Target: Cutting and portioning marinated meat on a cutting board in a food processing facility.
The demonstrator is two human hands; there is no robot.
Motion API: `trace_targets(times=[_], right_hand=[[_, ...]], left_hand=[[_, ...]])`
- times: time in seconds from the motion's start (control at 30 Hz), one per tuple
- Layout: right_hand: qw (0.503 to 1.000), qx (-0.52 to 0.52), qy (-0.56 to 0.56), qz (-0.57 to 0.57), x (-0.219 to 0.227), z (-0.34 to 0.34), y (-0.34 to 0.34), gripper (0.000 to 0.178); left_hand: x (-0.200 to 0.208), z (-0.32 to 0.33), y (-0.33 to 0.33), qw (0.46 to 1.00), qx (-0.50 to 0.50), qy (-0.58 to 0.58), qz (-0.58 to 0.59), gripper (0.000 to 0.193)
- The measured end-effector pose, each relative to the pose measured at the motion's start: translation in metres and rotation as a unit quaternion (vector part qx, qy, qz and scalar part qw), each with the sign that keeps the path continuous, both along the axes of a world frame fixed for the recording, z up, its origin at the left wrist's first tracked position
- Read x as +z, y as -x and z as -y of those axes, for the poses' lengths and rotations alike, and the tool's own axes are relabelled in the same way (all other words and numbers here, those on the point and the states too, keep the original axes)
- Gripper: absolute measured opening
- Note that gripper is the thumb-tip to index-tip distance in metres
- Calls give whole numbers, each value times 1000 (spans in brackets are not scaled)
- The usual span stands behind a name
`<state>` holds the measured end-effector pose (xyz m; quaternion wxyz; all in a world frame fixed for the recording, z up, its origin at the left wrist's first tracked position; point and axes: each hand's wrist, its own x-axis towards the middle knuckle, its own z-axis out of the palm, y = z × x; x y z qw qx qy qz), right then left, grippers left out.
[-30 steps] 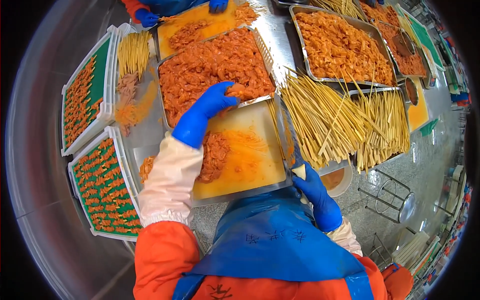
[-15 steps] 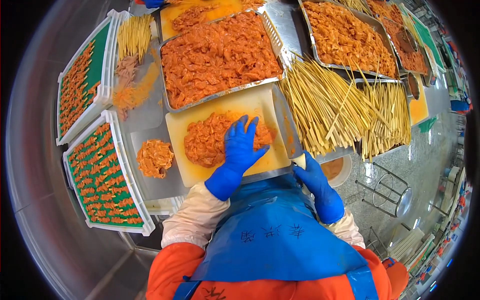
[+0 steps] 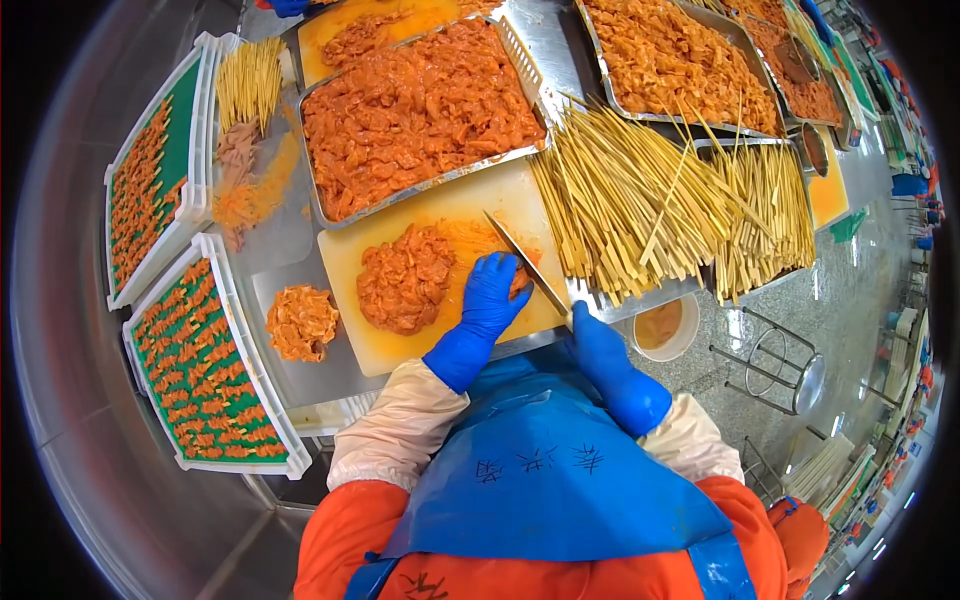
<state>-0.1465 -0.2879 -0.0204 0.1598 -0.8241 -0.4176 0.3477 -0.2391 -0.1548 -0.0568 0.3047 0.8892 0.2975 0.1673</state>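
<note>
In my gloved right hand (image 3: pixel 604 352) is the light handle of a knife (image 3: pixel 528 258), its long blade slanting up and left across the right part of the white cutting board (image 3: pixel 350 335). My gloved left hand (image 3: pixel 490 298) bends its fingers together over a small portion of orange-red marinated meat (image 3: pixel 521 281), just left of the blade. What lies under the palm is hidden. A heap of cut meat (image 3: pixel 404 280) sits on the board to the left of that hand. Orange marinade stains the board between them.
Beyond the board stands a metal tray of marinated meat (image 3: pixel 420 115). Bamboo skewers (image 3: pixel 630 200) are piled to the right. At left are white-rimmed trays of threaded skewers (image 3: pixel 215 360) and a small meat pile (image 3: pixel 302 322). A white bucket (image 3: pixel 668 328) and a stool (image 3: pixel 785 360) stand at right.
The knife has come from the board's right edge onto the board, beside the left hand. My left hand has drawn its spread fingers in over the meat at right, apart from the heap.
</note>
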Motion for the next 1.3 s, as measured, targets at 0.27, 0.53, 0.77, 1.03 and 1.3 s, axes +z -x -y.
trace_targets(times=[0.27,0.53,0.77,1.03,1.3], right_hand=[[999,7,53,6,8,2,7,21],[1000,-1,1,-4,-1,-14,-11,22],[997,-45,-29,-53,19,-3,-4,25],[999,31,24,-5,-2,-19,14,21],[998,19,56,0,3,-8,18,22]], left_hand=[[-10,-12,2,998,63,17,21,30],[12,0,5,999,27,-22,-14,45],[2,9,24,987,-17,-118,-105,55],[-5,3,18,998,49,-30,35,38],[-14,-3,16,997,65,-33,15,33]])
